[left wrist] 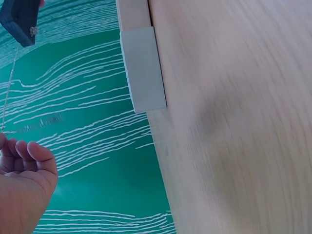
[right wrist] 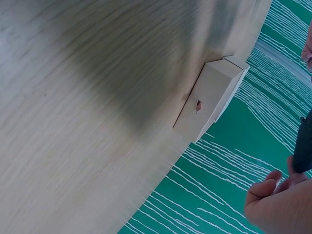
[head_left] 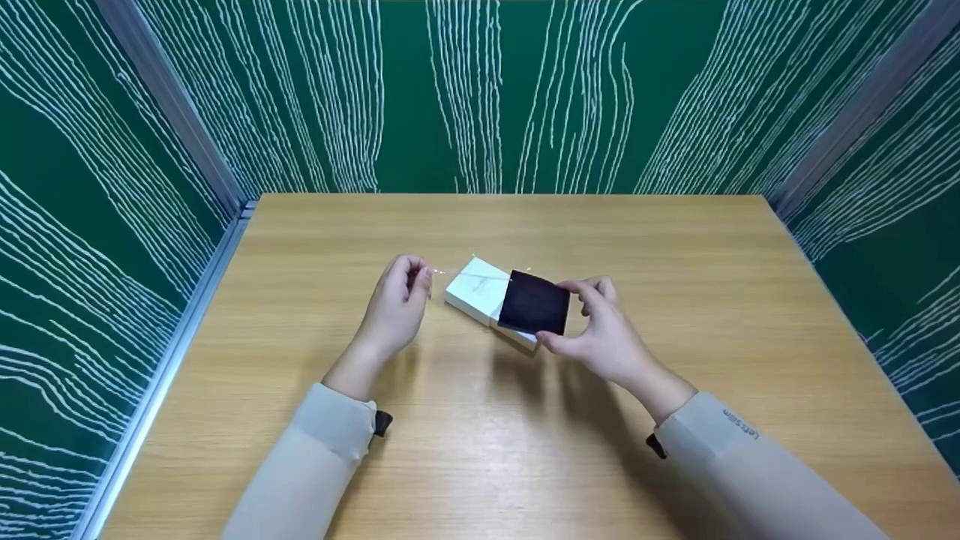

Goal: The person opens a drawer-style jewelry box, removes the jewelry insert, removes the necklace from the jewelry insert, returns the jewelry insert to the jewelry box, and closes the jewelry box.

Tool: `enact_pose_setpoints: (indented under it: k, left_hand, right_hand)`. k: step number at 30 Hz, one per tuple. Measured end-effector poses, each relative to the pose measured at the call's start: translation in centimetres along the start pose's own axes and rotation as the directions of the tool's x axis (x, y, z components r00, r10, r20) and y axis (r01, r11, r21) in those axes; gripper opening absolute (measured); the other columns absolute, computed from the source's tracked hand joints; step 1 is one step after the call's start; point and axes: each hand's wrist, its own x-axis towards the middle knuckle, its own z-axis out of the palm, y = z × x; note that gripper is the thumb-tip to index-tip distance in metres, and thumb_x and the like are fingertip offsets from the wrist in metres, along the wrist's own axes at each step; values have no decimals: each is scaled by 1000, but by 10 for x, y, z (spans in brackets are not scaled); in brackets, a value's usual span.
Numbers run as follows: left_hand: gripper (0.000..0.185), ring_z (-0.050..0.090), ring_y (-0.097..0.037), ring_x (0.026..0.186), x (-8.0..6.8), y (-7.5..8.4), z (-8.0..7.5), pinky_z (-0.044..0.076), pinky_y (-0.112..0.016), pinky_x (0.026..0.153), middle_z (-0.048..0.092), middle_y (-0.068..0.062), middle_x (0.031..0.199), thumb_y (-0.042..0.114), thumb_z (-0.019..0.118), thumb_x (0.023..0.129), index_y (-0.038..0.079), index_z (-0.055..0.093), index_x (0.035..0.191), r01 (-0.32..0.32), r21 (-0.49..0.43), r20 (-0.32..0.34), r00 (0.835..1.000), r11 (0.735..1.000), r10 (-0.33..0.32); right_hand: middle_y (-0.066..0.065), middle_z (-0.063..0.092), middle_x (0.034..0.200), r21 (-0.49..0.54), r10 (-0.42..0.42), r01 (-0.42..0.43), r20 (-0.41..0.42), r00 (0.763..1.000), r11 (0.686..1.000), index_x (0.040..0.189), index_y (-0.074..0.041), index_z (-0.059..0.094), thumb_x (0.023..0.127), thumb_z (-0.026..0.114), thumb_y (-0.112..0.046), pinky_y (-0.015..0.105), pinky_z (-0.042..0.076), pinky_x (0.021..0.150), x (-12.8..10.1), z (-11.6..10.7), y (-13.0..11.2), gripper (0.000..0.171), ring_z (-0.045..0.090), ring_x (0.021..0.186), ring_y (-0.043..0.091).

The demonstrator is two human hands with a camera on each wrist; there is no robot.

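My right hand (head_left: 604,337) holds a flat, square black pad (head_left: 534,303) by its right side, thumb at the near corner and fingers at the far one. From the pad a thin, fine chain (left wrist: 9,87) runs across to my left hand (head_left: 394,304), which pinches its end between thumb and curled fingers. Below the pad lies a small white box (head_left: 476,285) in two pieces set end to end, the right one mostly hidden by the pad. Seen from the right wrist, one box piece (right wrist: 212,97) has a small torn-looking hole in its side.
The box rests near the middle of a wooden table (head_left: 300,240). Green panels (head_left: 405,97) with white wavy lines stand behind and at both sides, with metal posts (head_left: 172,105) at the back corners.
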Motion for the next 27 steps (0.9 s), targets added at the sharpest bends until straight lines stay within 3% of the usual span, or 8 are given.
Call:
enact_pose_setpoints:
  k: [11,18,24,27]
  left_hand:
    - [22,57,-19,105,-9,-5,0,50,-24,90,60,-8,116,16,49,121,-1,60,128,11,-11,17,1000,1000,-10]
    - [18,53,-18,97,-16,-4,1,46,-21,83,55,-7,110,14,48,121,-1,58,125,-28,-12,64,998,1000,29]
    - [20,57,-19,106,-20,-1,5,50,-24,92,59,-8,116,16,50,121,0,59,127,11,-13,39,999,1000,-10]
    - [18,57,-20,104,-23,0,7,50,-25,89,59,-8,114,16,52,121,0,60,126,24,-19,37,999,1000,-23]
  right_hand:
    - [13,45,133,29,-9,9,6,1000,1000,155,-6,60,83,100,-23,48,42,106,-3,1,5,84,46,123,37]
    - [14,47,135,28,-22,22,8,1000,999,152,-10,63,84,100,-26,47,42,105,-7,0,6,79,46,124,34]
    - [14,45,134,40,-16,15,14,1000,999,151,-9,62,85,100,-25,50,43,106,-9,0,8,78,44,123,29]
    - [13,45,134,33,-6,5,13,1000,999,152,-8,61,85,99,-24,49,43,105,-10,-1,9,78,45,123,30]
